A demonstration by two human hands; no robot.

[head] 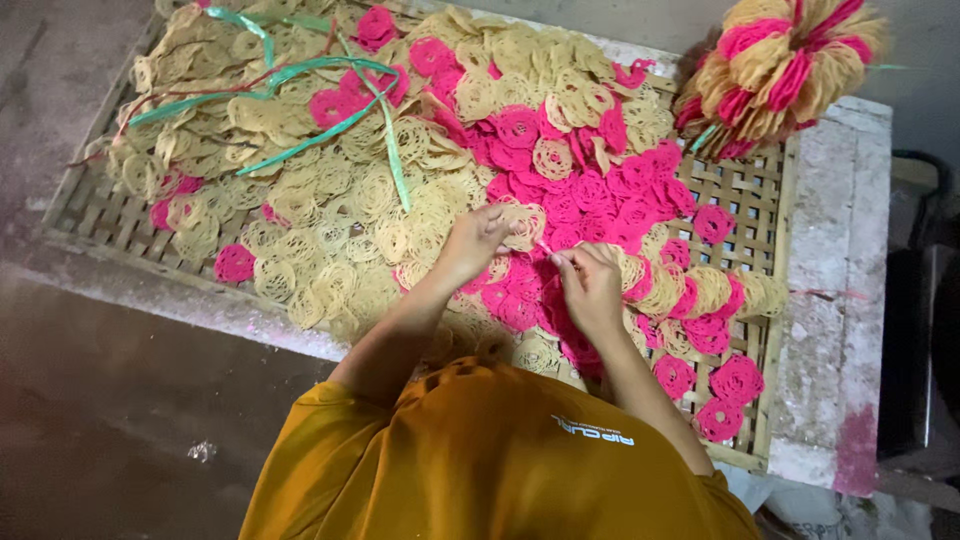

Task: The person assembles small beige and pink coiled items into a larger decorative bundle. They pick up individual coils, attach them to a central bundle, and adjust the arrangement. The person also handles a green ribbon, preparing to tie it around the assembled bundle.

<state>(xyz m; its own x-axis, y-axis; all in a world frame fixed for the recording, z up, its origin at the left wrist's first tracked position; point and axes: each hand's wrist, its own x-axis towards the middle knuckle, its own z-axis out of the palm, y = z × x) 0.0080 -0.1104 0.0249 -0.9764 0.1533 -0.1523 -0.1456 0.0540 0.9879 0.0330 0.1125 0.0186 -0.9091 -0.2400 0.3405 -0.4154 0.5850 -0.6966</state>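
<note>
Left hand [478,240] is working near the middle of the woven bamboo tray [745,190], its grip pinching a cream coil cracker [522,224] at the fingertips. Right hand [590,285] is sitting just beside it at 4 o'clock, fingers pressed together on a thin pink strand [545,249] that is running between the 2 hands. Whether anything more is caught in the right grip, cannot tell.

The tray is lying on a pale, stained desk [835,300] and is carrying a loose spread of flat coil crackers. Cream crackers [330,230] are filling the tray from 9 to 12 o'clock of the hands; pink crackers [590,185] are crowding from 1 to 5 o'clock, some touching the right wrist. Green plastic strips [300,85] are trailing across the cream heap at 10 o'clock, well apart from both hands.

A tied bundle of cream and pink crackers [785,65] is resting at the tray's far corner, at 1 o'clock.

An orange shirt [480,460] is filling the lower frame. A dark floor [120,400] is showing at 8 o'clock.
</note>
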